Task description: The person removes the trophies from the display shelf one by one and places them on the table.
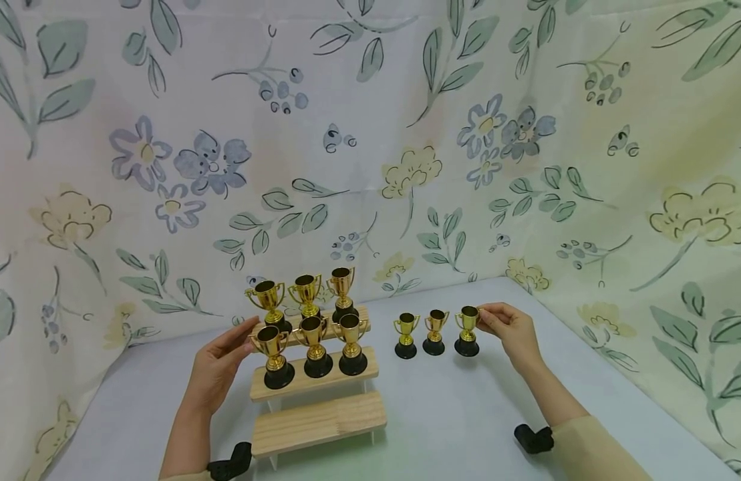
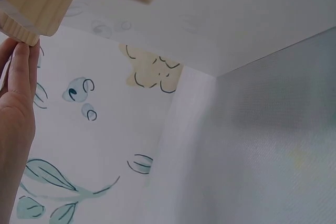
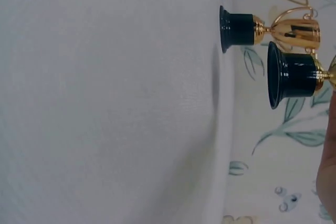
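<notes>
A gold trophy cup (image 1: 467, 323) with two handles and a black base is pinched at its right handle by my right hand (image 1: 514, 334). In the right wrist view, the black base (image 3: 296, 75) of this cup hangs a little off the table. Two similar trophy cups, one gold (image 1: 406, 327) and one more coppery (image 1: 435, 325), stand just left of it. At the left, my left hand (image 1: 216, 367) touches the end of the top board (image 2: 44, 1) of a three-tier wooden stand (image 1: 319, 422), its fingers nearly straight. Three trophies stand on each of the upper two tiers.
The stand's lowest board (image 1: 310, 427) is bare wood on clear supports. A pale cloth covers the table (image 1: 442, 414). Floral fabric (image 1: 370, 133) hangs behind and along the sides. Black straps (image 1: 534, 439) sit at both wrists.
</notes>
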A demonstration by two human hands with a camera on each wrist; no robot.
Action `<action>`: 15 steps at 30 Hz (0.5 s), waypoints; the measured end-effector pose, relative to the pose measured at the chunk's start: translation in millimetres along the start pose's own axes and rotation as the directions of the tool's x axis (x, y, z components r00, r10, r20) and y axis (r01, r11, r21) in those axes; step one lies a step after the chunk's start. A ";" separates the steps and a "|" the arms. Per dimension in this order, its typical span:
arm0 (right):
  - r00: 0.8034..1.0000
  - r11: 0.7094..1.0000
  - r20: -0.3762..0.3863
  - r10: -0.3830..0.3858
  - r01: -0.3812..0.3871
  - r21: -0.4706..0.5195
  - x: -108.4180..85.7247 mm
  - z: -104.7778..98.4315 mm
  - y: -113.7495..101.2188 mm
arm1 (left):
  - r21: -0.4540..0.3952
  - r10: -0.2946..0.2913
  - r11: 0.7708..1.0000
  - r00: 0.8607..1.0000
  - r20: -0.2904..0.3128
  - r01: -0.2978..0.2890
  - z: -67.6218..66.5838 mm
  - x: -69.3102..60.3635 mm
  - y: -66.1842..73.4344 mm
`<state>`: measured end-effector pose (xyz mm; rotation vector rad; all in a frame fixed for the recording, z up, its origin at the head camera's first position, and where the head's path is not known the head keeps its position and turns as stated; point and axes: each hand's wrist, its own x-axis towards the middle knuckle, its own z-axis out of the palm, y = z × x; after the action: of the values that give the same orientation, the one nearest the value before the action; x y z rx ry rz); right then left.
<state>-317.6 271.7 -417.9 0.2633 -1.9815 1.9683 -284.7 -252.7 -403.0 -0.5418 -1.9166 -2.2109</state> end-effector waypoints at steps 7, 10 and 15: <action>0.999 0.998 0.017 0.035 -0.035 0.046 6.6 -2.3 9.6 | -0.039 0.007 0.999 1.000 0.011 -0.007 0.5 -0.2 0.4; 0.998 0.997 0.007 0.055 -0.055 0.060 8.4 -3.3 13.2 | -0.038 0.002 0.999 1.000 0.011 -0.002 1.2 -0.3 0.3; 0.998 0.992 0.008 0.068 -0.069 0.107 13.0 -3.9 18.5 | -0.016 0.004 1.000 1.000 0.001 -0.004 1.2 -0.1 1.0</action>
<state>-335.9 277.3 -430.6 0.2281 -1.9140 2.1226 -284.1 -251.8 -402.0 -0.5492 -1.8989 -2.2253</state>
